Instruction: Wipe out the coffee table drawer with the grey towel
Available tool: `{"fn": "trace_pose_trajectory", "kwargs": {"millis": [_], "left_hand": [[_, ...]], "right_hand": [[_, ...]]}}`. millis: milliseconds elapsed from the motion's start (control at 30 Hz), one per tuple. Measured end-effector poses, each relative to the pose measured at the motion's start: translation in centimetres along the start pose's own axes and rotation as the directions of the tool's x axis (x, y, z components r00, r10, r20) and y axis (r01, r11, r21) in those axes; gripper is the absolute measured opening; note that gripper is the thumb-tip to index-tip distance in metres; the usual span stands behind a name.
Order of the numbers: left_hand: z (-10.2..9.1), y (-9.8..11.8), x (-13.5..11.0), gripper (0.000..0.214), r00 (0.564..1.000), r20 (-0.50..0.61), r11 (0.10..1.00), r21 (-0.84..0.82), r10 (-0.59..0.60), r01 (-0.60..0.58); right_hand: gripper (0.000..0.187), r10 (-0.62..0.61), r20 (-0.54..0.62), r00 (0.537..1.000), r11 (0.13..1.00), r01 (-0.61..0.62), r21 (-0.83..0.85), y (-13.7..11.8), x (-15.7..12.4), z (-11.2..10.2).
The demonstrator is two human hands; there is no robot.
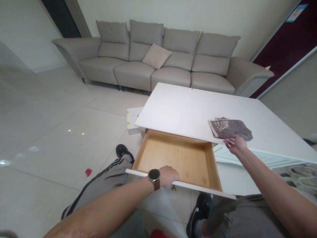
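Observation:
A wooden drawer with a white front is pulled out from a white table; its inside shows bare wood. My left hand, with a round watch on the wrist, is curled over the top edge of the drawer front, above a small metal knob. On the tabletop lies a folded dark grey-brown towel with a pale pattern and light border. My right hand is at the towel's near edge, its fingers closed in a pinch there. The fingertips are small and partly blurred.
A long grey sofa with a beige cushion stands behind the table. A white box sits on the floor at the table's left. My feet in black shoes are around the drawer. A red scrap lies on the tiles.

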State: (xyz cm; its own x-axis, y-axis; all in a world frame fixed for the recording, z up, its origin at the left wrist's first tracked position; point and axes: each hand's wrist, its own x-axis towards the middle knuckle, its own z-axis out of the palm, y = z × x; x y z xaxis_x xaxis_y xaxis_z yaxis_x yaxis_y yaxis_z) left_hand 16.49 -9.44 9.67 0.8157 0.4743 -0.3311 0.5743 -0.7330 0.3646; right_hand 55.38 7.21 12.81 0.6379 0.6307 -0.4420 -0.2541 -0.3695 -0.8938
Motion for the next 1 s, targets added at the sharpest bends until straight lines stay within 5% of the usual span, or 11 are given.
{"fn": "trace_pose_trajectory", "kwargs": {"millis": [67,133,200,267,333,433,600,733,900,1000], "left_hand": [[-0.3,-0.4,0.2,0.012,1.000,0.013,1.000,-0.008,0.002,-0.002],[-0.6,-0.8,0.3,0.017,1.000,0.023,1.000,-0.017,-0.001,0.002],[-1.0,-1.2,0.5,0.020,1.000,0.028,1.000,-0.028,-0.009,0.010],[-1.4,-1.6,0.6,0.023,0.999,0.024,0.999,-0.032,-0.027,0.028],[-1.8,-2.1,0.8,0.025,0.999,0.007,0.998,-0.030,-0.052,0.052],[-2.2,-3.0,1.0,0.028,0.994,-0.059,0.995,-0.032,-0.093,0.091],[-2.6,-4.7,1.2,0.021,0.962,-0.152,0.974,-0.034,-0.226,0.224],[-3.2,-6.5,0.4,0.017,0.907,-0.202,0.927,-0.024,-0.370,0.373],[-4.1,-9.8,-2.3,0.030,0.758,-0.243,0.786,-0.030,-0.605,0.618],[-4.5,-12.2,-4.6,0.032,0.660,-0.236,0.686,-0.040,-0.713,0.727]], "right_hand": [[0.024,-0.139,0.007,0.990,0.983,0.139,-0.124,-0.3,-0.5,0.1],[0.029,-0.408,0.041,0.912,0.848,0.396,-0.351,-0.7,-0.8,0.0],[0.039,-0.646,0.214,0.733,0.509,0.623,-0.594,-0.9,-0.5,-0.4],[0.054,-0.677,0.449,0.583,0.144,0.703,-0.696,-0.9,0.1,-1.0],[0.062,-0.610,0.568,0.553,-0.037,0.696,-0.717,-0.8,1.1,-1.4],[0.050,-0.585,0.580,0.566,-0.077,0.674,-0.735,-1.0,2.4,-1.4],[0.008,-0.628,0.546,0.554,-0.021,0.690,-0.724,-2.1,2.4,0.1],[0.010,-0.486,0.683,0.545,-0.111,0.737,-0.667,-2.2,-0.5,1.2],[0.025,-0.246,0.900,0.359,-0.262,0.870,-0.419,-0.4,-7.2,1.7],[0.026,-0.070,0.968,0.241,-0.277,0.928,-0.251,1.7,-11.3,1.8]]}}
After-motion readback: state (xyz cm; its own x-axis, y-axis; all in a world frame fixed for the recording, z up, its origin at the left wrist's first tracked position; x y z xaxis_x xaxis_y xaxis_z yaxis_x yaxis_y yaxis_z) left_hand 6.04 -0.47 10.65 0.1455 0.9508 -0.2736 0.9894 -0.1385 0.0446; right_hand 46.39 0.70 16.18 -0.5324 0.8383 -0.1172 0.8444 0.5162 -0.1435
